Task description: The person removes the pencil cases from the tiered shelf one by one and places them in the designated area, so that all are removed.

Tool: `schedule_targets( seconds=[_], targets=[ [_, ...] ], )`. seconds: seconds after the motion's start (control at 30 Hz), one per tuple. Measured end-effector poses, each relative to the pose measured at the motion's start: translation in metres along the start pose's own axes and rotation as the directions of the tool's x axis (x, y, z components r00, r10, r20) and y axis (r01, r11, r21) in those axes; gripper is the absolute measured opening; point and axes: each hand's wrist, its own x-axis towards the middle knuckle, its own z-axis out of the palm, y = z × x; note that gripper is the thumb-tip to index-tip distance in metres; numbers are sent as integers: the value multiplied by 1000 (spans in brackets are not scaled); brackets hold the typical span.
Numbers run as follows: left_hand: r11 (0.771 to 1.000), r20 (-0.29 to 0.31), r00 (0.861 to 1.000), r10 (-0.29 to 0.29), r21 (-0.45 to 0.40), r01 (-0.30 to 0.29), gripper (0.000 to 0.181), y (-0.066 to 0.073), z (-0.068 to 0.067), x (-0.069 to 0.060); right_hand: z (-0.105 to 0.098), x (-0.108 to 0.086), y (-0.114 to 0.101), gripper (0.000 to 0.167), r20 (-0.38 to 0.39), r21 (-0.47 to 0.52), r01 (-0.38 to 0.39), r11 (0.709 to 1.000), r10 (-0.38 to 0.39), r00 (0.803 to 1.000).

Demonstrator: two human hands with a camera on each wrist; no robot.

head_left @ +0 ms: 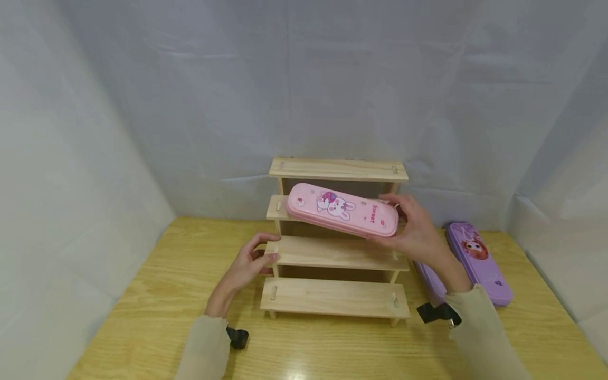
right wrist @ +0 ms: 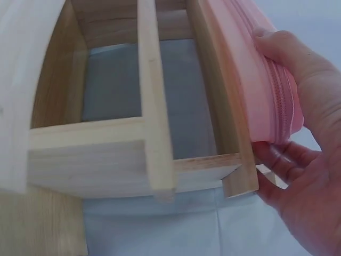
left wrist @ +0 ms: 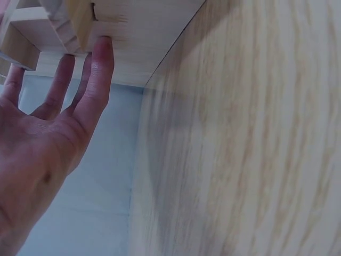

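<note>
A pink pencil case point(head_left: 342, 211) with a bunny picture and the word "Sweet" is in my right hand point(head_left: 418, 229), which grips its right end. It lies slantwise at the second tier from the top of a stepped wooden display rack point(head_left: 332, 295). In the right wrist view, the zipped side of the pink pencil case point(right wrist: 266, 90) stands close against a rack board, with my thumb on the zipper side. My left hand point(head_left: 244, 266) holds the left end of the rack's third tier; in the left wrist view its fingertips point(left wrist: 102, 50) touch the wood.
Two purple pencil cases lie on the wooden table right of the rack: one with a doll picture point(head_left: 480, 264), the other point(head_left: 431, 279) partly hidden by my right arm. A pale cloth backdrop point(head_left: 332, 79) hangs close behind the rack, with cloth on both sides too.
</note>
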Motion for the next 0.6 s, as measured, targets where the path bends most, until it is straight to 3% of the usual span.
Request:
schedule_targets(
  seconds=[0.27,0.6],
  targets=[
    [1000,-5,1000,-8,-1,8,39,-1,-1,-1,3,-14,5,81,-80,-139,153,978,-166,983],
    [1000,4,1000,0,-11,0,39,-2,-1,1,5,-32,20,80,-179,-97,253,963,-267,947]
  ],
)
